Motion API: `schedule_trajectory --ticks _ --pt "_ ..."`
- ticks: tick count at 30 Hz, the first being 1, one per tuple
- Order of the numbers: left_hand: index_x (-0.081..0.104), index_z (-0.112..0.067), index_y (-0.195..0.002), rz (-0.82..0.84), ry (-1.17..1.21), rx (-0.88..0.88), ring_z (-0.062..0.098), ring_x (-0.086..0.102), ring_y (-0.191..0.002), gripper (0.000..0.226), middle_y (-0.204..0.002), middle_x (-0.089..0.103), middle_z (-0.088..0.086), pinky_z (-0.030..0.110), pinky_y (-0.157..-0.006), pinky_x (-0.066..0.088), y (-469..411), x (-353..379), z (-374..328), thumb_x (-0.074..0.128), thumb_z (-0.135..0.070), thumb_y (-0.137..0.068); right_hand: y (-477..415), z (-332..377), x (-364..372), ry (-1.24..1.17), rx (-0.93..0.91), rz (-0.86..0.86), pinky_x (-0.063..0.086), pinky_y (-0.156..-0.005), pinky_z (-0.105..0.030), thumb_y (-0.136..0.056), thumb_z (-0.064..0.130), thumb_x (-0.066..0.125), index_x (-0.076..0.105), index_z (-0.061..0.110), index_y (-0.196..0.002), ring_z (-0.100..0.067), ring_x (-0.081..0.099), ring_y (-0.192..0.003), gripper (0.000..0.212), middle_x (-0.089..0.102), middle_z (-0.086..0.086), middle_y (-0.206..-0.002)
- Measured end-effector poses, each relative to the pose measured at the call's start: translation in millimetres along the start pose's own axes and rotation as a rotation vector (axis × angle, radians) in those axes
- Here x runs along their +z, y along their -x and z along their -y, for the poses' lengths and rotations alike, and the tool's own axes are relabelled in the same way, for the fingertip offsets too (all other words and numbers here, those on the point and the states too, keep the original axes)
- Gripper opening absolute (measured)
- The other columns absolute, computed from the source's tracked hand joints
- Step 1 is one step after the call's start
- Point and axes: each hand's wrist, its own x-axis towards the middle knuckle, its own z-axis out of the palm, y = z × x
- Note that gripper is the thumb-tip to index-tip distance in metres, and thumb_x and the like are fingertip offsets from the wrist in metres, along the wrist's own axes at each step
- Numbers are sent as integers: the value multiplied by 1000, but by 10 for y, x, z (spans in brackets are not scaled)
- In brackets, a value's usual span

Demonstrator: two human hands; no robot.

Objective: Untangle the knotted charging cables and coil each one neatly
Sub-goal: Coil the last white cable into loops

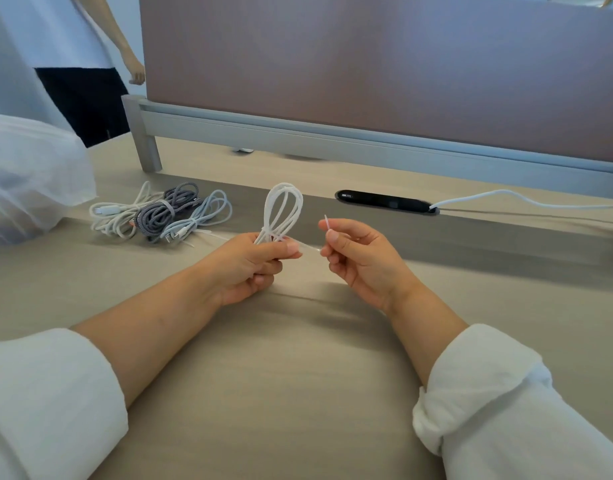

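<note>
Cable bundles [159, 211], three, left hand [249, 266] gripping one coil [284, 202], right hand [362, 263] pinching tie [310, 248].

Single head-worn wide-angle view, angled forward and down, close over counter [298, 358]; partition [367, 64] behind.

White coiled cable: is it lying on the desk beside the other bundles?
No, the left hand grips the white coiled cable upright above the desk.

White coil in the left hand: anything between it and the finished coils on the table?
Nothing visible. Only bare table lies between the left hand, which grips the white coil, and the finished coils. The right hand pinches a tie running to the coil, on the side away from them.
</note>
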Motion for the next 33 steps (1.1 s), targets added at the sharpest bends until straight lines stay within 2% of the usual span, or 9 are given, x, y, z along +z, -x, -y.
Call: schedule_trajectory --ticks 3,5,10,13,17,19,24,28,33 --pt "52 -12 -72 65 14 4 0 27 -32 22 -48 48 -10 11 -35 19 1 -22 9 70 -2 -65 8 -36 4 208 12 63 45 -53 -17 -82 -3 62 75 21 -65 -6 53 -53 32 65 3 -63" --pt "51 -12 -69 102 -12 8 0 27 -31 10 -42 44 -10 11 -34 19 9 -15 5 61 -10 -67 13 -53 15 291 10 84 47 -56 -17 -80 -4 64 75 22 -64 -6 54 -56 33 66 6 -62" --pt "56 -14 -64 114 -41 10 0 27 -30 5 -39 42 -8 11 -34 20 8 -22 0 59 -12 -66 22 -40 19 286 -22 95 49 -62 -18 -82 5 64 75 21 -67 -6 57 -60 25 67 6 -64" --pt "64 -19 -51 109 -33 3 0 28 -30 17 -41 44 -10 11 -34 20 -2 -24 5 60 -13 -66 14 -60 11 295 -48 101 49 -62 -18 -81 0 64 75 22 -65 -5 57 -60 30 66 6 -63" --pt "59 -14 -63 105 -21 -7 0 28 -30 6 -41 46 -8 11 -34 20 10 -21 -1 62 -11 -66 14 -60 13 257 -54 97 50 -60 -17 -79 -8 63 71 18 -65 -5 54 -54 30 62 4 -56" --pt "53 -13 -68 113 -32 -12 0 28 -30 17 -41 47 -7 11 -34 20 7 -31 -1 67 -3 -67 18 -64 24 274 -59 110 50 -60 -17 -79 -9 62 68 13 -68 -4 54 -54 25 62 6 -56" --pt "61 -20 -48 118 -29 -10 0 27 -31 22 -40 42 -11 12 -35 19 -5 -27 0 63 -9 -67 17 -60 31 281 -63 112 50 -60 -16 -80 -9 61 64 8 -72 -3 53 -53 19 62 9 -55" --pt "62 -21 -47 129 -39 -8 0 28 -31 30 -41 39 -13 11 -34 20 -7 -36 4 70 -4 -70 17 -61 30 279 -65 120 50 -60 -16 -82 -9 60 63 7 -74 -2 54 -54 18 62 9 -56" --pt "62 -20 -47 114 -28 -12 0 27 -31 24 -40 40 -12 11 -33 20 9 -11 -11 67 -7 -66 21 -65 27 277 -62 130 51 -62 -17 -83 -8 59 63 8 -74 -1 55 -57 19 62 11 -58"
